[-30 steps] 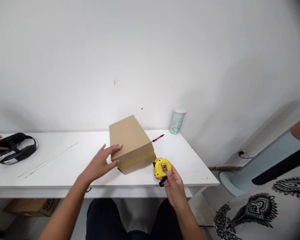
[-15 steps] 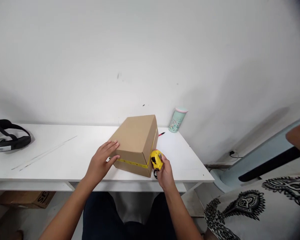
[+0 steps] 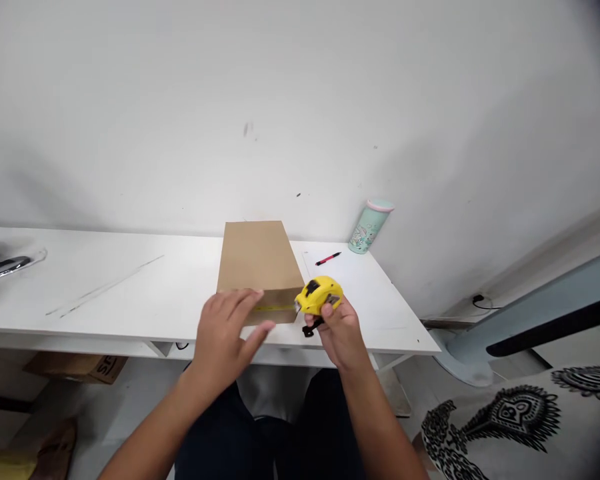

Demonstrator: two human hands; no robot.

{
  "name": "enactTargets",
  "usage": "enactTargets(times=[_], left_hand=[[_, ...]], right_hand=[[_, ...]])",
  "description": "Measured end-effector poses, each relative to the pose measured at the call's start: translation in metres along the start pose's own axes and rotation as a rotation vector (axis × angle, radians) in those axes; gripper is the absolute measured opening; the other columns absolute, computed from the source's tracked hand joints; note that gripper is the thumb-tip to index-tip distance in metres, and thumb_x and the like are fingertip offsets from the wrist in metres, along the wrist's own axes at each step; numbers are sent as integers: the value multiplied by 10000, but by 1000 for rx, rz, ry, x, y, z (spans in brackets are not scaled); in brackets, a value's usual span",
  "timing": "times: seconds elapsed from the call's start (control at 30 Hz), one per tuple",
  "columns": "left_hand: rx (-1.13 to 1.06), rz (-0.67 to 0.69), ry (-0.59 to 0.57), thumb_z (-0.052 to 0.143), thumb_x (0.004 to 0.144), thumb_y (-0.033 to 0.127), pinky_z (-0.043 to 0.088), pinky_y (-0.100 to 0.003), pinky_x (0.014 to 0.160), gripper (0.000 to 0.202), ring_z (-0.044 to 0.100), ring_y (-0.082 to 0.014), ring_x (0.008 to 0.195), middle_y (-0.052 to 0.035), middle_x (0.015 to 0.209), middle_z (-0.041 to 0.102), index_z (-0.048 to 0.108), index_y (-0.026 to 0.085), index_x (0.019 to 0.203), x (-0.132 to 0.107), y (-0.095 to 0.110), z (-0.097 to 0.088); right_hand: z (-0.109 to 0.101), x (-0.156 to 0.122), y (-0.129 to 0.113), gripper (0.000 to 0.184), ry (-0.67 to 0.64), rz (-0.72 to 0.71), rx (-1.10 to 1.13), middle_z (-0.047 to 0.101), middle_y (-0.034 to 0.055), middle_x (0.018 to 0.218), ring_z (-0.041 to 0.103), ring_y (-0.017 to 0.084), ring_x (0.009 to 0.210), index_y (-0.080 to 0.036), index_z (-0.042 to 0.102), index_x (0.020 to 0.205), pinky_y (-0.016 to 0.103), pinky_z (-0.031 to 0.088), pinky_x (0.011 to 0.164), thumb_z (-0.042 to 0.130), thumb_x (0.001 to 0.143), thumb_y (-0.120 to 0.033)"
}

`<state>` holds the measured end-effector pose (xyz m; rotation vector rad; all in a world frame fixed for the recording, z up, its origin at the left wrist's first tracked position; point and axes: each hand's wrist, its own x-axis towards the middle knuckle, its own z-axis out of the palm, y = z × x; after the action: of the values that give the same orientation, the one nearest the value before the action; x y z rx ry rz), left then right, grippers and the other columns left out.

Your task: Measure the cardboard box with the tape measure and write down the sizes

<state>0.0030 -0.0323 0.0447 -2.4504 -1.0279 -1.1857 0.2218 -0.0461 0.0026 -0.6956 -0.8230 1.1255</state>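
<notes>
A brown cardboard box (image 3: 255, 257) lies on the white table near its front edge. My right hand (image 3: 347, 337) is closed round a yellow tape measure (image 3: 323, 295) at the box's front right corner, its black strap hanging below. A short length of yellow tape blade (image 3: 275, 308) runs along the front face of the box toward the case. My left hand (image 3: 225, 337) is in front of the box's near left side, fingers stretched and thumb apart, covering that corner. The far end of the blade is hidden behind this hand.
A red and black pen (image 3: 328, 259) rests on a white sheet right of the box. A mint tumbler (image 3: 370, 227) stands by the wall. A black item in clear plastic (image 3: 10, 267) is at far left. Another person's patterned garment (image 3: 510, 417) shows at lower right.
The box has turned and now sits squarer to me. My right hand has lifted and turned the tape measure; the blade no longer shows along the box's right side. My left hand has shifted right.
</notes>
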Motion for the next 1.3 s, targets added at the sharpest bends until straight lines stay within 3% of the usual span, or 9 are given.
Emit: enactTargets(times=[0.17,0.33,0.4,0.6,0.7,0.8,0.93,1.1,1.3], left_hand=[[-326,-80,-106,567,990,431,480,-265,676,235,665,-145,743,8,848,714,601,237,1118,-4,28,-13],[-685,-373,-500,537,974,537,456,-281,733,323,633,-164,829,-14,922,694,632,230,1001,-14,17,-15],[-915,-473,-589,464,983,598,457,-289,746,423,611,-161,798,-22,865,672,621,212,912,-19,15,-15],[-1333,-818,-514,607,877,657,449,-272,691,491,484,-115,598,46,574,476,485,207,722,-31,13,-14],[-1279,-918,-327,656,836,628,447,-265,675,499,424,-106,567,62,534,387,444,211,663,-29,-10,-23],[-1050,-981,-118,612,831,587,444,-273,622,482,358,-109,542,66,541,298,376,226,615,-19,-50,-33],[-821,-1000,-69,556,824,500,419,-278,556,410,331,-114,532,52,565,311,336,237,598,-4,-93,-29],[-622,-950,-160,554,835,514,381,-275,561,384,421,-146,604,19,619,446,441,220,616,2,-91,-13],[-435,-902,-241,535,872,526,317,-268,577,394,419,-158,628,33,619,449,437,226,638,11,-74,-10]], right_hand=[[13,-23,-4,540,-245,58,-183,702,22,876,659,161,690,-250,633,1145,293,578,646,865,727,-501],[15,-29,-5,556,-304,86,-186,692,17,911,657,155,726,-255,614,1153,273,576,661,858,728,-517],[17,-32,-6,528,-350,68,-202,687,13,920,653,149,727,-261,615,1161,266,571,666,852,748,-490],[13,-38,-6,448,-404,-46,-391,695,42,1089,685,182,918,-273,651,1183,278,578,780,841,787,-362],[-1,-25,-9,498,-253,-112,-376,691,43,1040,657,157,786,-264,637,1224,274,571,684,835,786,-392],[-20,6,-16,560,-43,-176,-302,654,20,917,534,110,603,-250,613,1251,252,494,534,828,773,-447],[-43,50,-18,555,95,-244,-97,603,0,956,502,105,667,-292,605,1198,219,404,526,848,719,-436],[-56,68,-8,495,193,-224,-1,571,-5,964,507,116,717,-304,604,1158,203,359,523,798,718,-421],[-55,66,-2,503,136,-237,-13,572,-13,958,499,105,702,-301,589,1207,203,374,541,763,740,-373]])
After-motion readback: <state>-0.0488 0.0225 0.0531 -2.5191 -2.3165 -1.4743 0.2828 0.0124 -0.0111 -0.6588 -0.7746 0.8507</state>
